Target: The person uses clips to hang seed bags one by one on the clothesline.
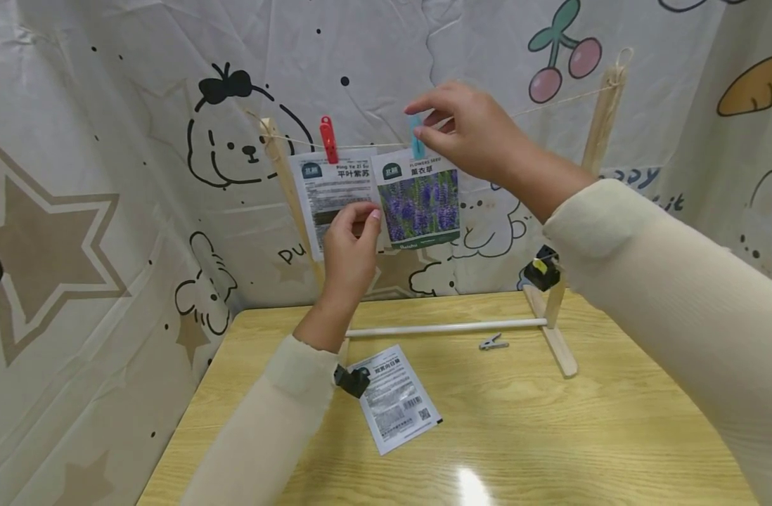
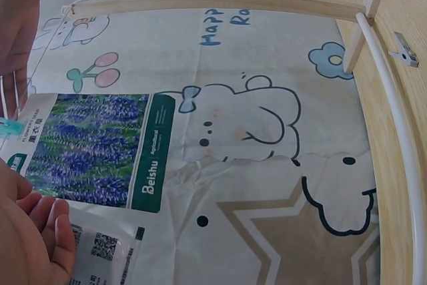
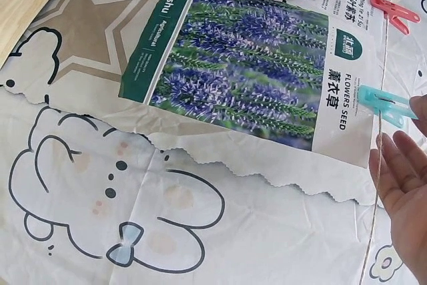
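Observation:
A lavender seed packet (image 1: 419,204) with a purple flower picture hangs from a thin string, clipped by a light blue clothespin (image 1: 417,140). My right hand (image 1: 471,130) is at this clothespin, thumb beside its upper end and fingers spread apart from it. Close to the lavender packet's left edge, my left hand (image 1: 354,242) has loosely bent fingers and nothing in its grasp. It partly covers a second seed packet (image 1: 306,190), which shows its printed back and hangs from a red clothespin (image 1: 328,140).
A third seed packet (image 1: 399,407) lies on the wooden table (image 1: 519,436). Behind it are a grey clothespin (image 1: 493,342) and a white rod (image 1: 449,328) joining the stand's wooden posts (image 1: 604,119). A printed cloth (image 1: 139,84) hangs behind.

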`<action>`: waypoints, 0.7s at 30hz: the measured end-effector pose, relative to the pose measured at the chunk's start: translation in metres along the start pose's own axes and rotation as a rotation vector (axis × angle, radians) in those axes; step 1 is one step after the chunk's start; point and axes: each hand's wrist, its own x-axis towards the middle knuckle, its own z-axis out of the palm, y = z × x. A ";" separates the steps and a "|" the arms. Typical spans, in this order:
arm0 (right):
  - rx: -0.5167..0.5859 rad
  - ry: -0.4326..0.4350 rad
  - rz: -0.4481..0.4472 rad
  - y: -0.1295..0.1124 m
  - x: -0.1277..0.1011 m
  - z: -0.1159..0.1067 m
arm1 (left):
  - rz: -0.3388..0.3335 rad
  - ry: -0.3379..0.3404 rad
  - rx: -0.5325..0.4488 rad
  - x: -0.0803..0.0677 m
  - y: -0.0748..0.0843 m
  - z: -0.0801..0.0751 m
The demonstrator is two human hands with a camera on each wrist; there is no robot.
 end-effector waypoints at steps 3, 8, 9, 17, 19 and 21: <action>-0.012 0.022 -0.016 0.000 -0.002 -0.001 | -0.002 0.001 -0.010 0.000 0.000 -0.001; -0.016 0.093 -0.048 0.002 -0.006 -0.002 | -0.027 -0.012 -0.028 -0.002 0.002 -0.003; -0.012 0.110 -0.052 0.003 -0.007 -0.002 | -0.035 -0.016 -0.030 -0.002 0.003 -0.003; 0.004 0.185 -0.098 0.008 -0.014 -0.003 | -0.049 -0.044 -0.039 -0.005 0.003 -0.006; 0.006 0.189 -0.105 0.009 -0.016 -0.004 | -0.041 -0.048 -0.049 -0.005 0.002 -0.006; 0.005 0.191 -0.103 0.010 -0.019 -0.004 | -0.033 -0.051 -0.064 -0.006 0.000 -0.007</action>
